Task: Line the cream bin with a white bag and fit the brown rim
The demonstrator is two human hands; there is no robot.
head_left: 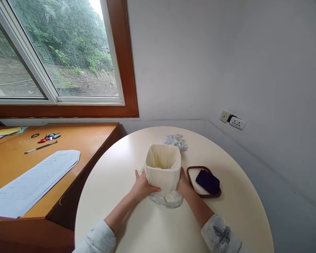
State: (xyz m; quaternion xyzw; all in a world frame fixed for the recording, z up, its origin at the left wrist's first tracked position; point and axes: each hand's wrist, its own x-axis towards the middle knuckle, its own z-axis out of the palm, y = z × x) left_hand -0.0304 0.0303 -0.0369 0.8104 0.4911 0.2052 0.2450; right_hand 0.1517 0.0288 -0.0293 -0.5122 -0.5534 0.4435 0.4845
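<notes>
A cream, square-mouthed bin stands upright on the round table in front of me. A thin, pale liner covers its inside and folds over the rim, and clear crumpled plastic spreads around its base. My left hand grips the bin's left side, thumb across the lower front. Against the right side presses my right hand, its fingers partly hidden behind the bin. Just right of that hand lies a brown-rimmed, rounded-square frame, with a folded dark purple bundle resting on it. Behind the bin sits a crumpled whitish-blue bag.
The round cream table stands close to the wall. At left is a wooden desk with papers, a pen, keys and a dark loop. A wall socket is at right; a window is at upper left.
</notes>
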